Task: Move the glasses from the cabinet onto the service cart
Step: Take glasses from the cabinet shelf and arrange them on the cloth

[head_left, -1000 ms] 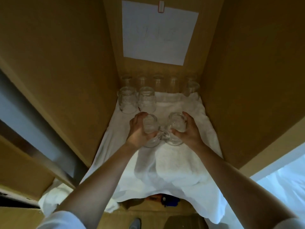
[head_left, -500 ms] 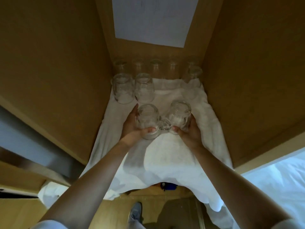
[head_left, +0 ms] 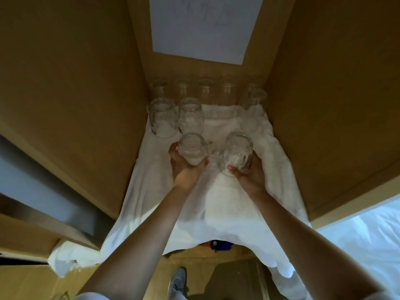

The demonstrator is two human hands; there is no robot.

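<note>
My left hand (head_left: 186, 169) grips an upturned clear glass mug (head_left: 191, 149), fingers curled round its side. Beside it my right hand (head_left: 251, 174) holds a second clear glass (head_left: 237, 151) the same way. Both glasses are lifted a little above the white cloth (head_left: 216, 202) that lines the wooden cabinet shelf. Behind them, two more upturned mugs (head_left: 162, 118) stand at the left. One tall glass (head_left: 254, 107) stands at the right, and a row of several glasses (head_left: 205, 89) runs along the back wall. No service cart is in view.
Wooden cabinet walls (head_left: 86, 83) close in on both sides. A white paper sheet (head_left: 203, 27) hangs on the back panel. The cloth drapes over the shelf's front edge. Below it are a blue object (head_left: 223, 245), my shoe (head_left: 178, 280) and, at right, white fabric (head_left: 368, 234).
Both hands have lifted their glasses off the cloth and drawn them slightly apart. The camera has tilted down, so the paper sheet sits higher in the frame.
</note>
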